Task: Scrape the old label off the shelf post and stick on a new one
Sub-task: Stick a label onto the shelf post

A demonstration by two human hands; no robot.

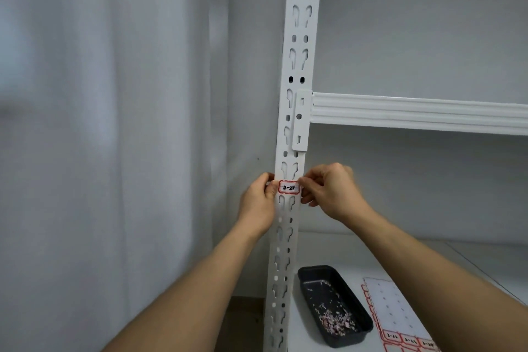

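A white slotted shelf post [297, 66] runs up the middle of the head view. A small white label [289, 187] with a red border and black writing lies flat across the post's face. My left hand [258, 203] pinches the label's left edge. My right hand [331, 191] pinches its right edge with thumb and fingertips. Both forearms reach up from the bottom of the frame.
A black tray [307, 274] holding pink and white paper scrapings sits on the lower shelf board [328, 246], right of the post. Beside it lies a label sheet [391, 306], mostly peeled, with red-bordered labels along its near edge. A white cross beam [417, 113] joins the post above my hands.
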